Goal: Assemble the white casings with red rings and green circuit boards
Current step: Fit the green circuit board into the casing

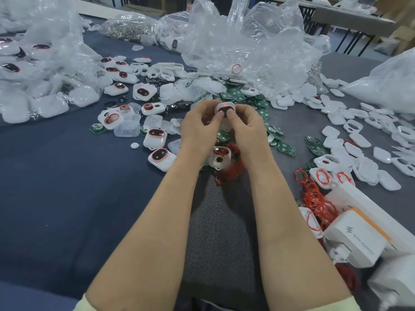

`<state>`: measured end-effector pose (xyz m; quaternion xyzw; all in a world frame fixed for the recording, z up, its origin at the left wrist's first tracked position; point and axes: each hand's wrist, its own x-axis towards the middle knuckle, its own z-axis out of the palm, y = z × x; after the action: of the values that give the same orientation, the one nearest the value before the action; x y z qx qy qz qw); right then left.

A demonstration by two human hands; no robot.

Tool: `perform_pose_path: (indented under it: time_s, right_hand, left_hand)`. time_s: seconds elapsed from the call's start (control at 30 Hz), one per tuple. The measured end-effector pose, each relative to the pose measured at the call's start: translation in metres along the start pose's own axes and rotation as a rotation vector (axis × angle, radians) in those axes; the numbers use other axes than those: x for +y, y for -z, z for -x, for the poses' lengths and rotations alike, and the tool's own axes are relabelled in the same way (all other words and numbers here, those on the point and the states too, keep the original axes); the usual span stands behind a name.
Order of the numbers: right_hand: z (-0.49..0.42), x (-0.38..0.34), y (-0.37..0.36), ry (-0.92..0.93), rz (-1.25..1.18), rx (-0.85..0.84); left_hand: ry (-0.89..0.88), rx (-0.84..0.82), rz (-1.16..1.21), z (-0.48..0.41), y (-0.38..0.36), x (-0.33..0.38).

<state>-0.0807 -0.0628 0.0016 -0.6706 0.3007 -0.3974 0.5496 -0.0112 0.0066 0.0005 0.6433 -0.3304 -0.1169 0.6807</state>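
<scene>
My left hand [199,124] and my right hand [244,125] hold one white casing [225,107] between them above the table's middle, thumbs pressing on its near face; a red ring shows inside it. Below my wrists lies another white casing [219,158] with a red ring, beside a heap of loose red rings [233,169]. Green circuit boards [286,148] are scattered just beyond and to the right of my hands. Finished casings with red rings [161,157] lie to the left.
Crumpled clear plastic bags [253,41] pile up behind the work spot and at far left. Loose white casing halves [357,140] cover the right side. More red rings [314,196] and white boxes [357,239] sit at the near right edge. Dark cloth [56,176] covers the table.
</scene>
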Motion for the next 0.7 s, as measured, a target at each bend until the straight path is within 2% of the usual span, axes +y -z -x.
perform_pose_path:
  time_s: [0.1,0.2,0.27,0.4,0.7]
  right_hand:
    - [-0.0013,0.0006,0.0009,-0.053,-0.067,-0.016]
    - [-0.0013,0.0018,-0.0004,-0.142,-0.218,-0.153]
    - [-0.0010,0.0041,-0.0026,-0.135,-0.180,-0.198]
    - [-0.0009,0.0042,-0.0038,-0.068,-0.032,-0.122]
    - [0.0025,-0.0007,-0.0027,-0.072,-0.067,-0.140]
  left_hand:
    - [0.026,0.009,0.041,-0.0001,0.0004,0.0001]
    - [0.065,0.066,0.083,-0.0025,0.0036,-0.0016]
    - [0.081,0.086,0.093,-0.0033,0.0047,-0.0018]
    - [0.084,0.089,0.110,-0.0022,0.0026,-0.0003]
    - [0.094,0.083,0.134,-0.0008,0.0024,0.0007]
